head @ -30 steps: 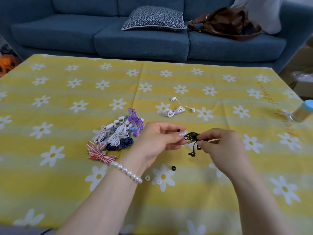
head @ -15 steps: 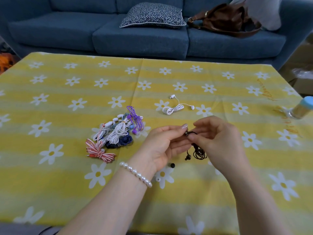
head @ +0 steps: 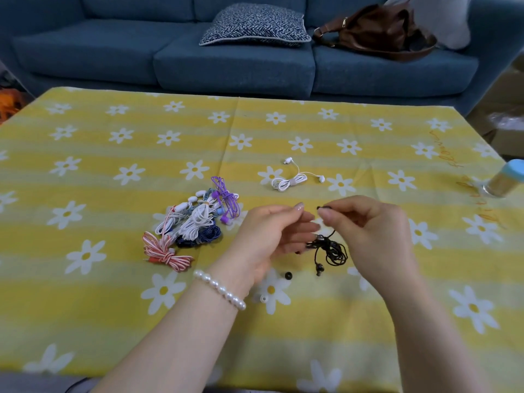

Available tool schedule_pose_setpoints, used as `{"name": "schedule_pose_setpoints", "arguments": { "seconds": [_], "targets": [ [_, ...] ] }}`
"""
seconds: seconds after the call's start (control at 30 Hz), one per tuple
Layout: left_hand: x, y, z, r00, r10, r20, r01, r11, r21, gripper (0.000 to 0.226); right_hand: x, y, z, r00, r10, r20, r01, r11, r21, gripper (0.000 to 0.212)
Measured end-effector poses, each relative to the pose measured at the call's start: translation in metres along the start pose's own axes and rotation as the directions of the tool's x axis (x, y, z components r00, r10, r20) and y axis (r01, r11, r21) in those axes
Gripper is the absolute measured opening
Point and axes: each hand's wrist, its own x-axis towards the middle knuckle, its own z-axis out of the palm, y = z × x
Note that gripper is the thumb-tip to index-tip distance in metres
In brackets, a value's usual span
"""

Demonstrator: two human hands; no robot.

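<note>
Since the frame half a second back, your hands have drawn apart and the black earphones (head: pixel 330 248) hang lower between them. Your right hand (head: pixel 368 231) pinches one end of the cord between thumb and forefinger, held high. Your left hand (head: pixel 272 239) curls its lower fingers round the near side of the tangle, with thumb and forefinger parted. The tangle hangs just above the tablecloth (head: pixel 113 293), one bud dangling. Keep the pinched end lightly taut and free one loop at a time, since a hard pull would likely tighten the knot. A black ear tip (head: pixel 288 276) lies loose below, and the pile of earphones (head: pixel 198 219) sits to the left.
</note>
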Motion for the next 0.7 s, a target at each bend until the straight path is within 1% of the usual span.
{"name": "schedule_pose_setpoints", "arguments": {
  "seconds": [0.03, 0.07, 0.1, 0.13, 0.17, 0.23, 0.3, 0.37, 0.47, 0.63, 0.67, 0.7],
  "targets": [
    [0.003, -0.003, -0.003, 0.990, 0.117, -0.076, -0.097, 0.970, 0.222, 0.019, 0.002, 0.001, -0.002, 0.999, 0.022, -0.042, -0.021, 0.999, 0.029, 0.016],
    [0.005, -0.006, -0.005, 0.963, 0.247, -0.111, -0.173, 0.875, 0.452, 0.015, 0.003, 0.001, -0.005, 0.996, 0.042, -0.083, -0.038, 0.998, 0.055, 0.015],
    [0.007, -0.010, -0.007, 0.937, 0.337, -0.091, -0.207, 0.745, 0.634, 0.011, 0.004, 0.002, -0.007, 0.991, 0.059, -0.120, -0.051, 0.996, 0.072, 0.015],
    [0.007, -0.015, -0.008, 0.934, 0.353, -0.050, -0.198, 0.629, 0.751, 0.009, 0.005, 0.002, -0.009, 0.986, 0.075, -0.151, -0.062, 0.994, 0.086, 0.014],
    [0.008, -0.019, -0.008, 0.947, 0.322, -0.010, -0.174, 0.535, 0.827, 0.012, 0.006, 0.002, -0.010, 0.981, 0.090, -0.174, -0.073, 0.992, 0.102, 0.013],
    [0.011, -0.031, -0.009, 0.976, 0.212, 0.060, -0.139, 0.381, 0.914, 0.019, 0.006, 0.002, -0.012, 0.973, 0.118, -0.198, -0.092, 0.986, 0.137, 0.012],
    [0.014, -0.039, -0.009, 0.990, 0.115, 0.079, -0.108, 0.272, 0.956, 0.018, 0.006, 0.002, -0.013, 0.969, 0.133, -0.206, -0.104, 0.984, 0.146, 0.011],
    [0.015, -0.043, -0.008, 0.996, 0.051, 0.072, -0.082, 0.229, 0.970, 0.017, 0.007, 0.002, -0.015, 0.968, 0.134, -0.210, -0.106, 0.984, 0.141, 0.012],
    [0.018, -0.044, -0.008, 0.997, 0.042, 0.064, -0.072, 0.218, 0.973, 0.015, 0.006, 0.002, -0.016, 0.967, 0.138, -0.214, -0.108, 0.983, 0.148, 0.014],
    [0.019, -0.044, -0.009, 0.996, 0.036, 0.085, -0.092, 0.268, 0.959, 0.009, 0.006, 0.002, -0.015, 0.972, 0.128, -0.195, -0.103, 0.986, 0.134, 0.013],
    [0.019, -0.042, -0.010, 0.994, 0.048, 0.095, -0.105, 0.304, 0.947, 0.007, 0.006, 0.002, -0.016, 0.973, 0.130, -0.190, -0.106, 0.985, 0.134, 0.013],
    [0.019, -0.039, -0.010, 0.993, 0.071, 0.097, -0.116, 0.376, 0.919, 0.005, 0.006, 0.002, -0.016, 0.974, 0.134, -0.184, -0.108, 0.984, 0.142, 0.012]
  ]
}}
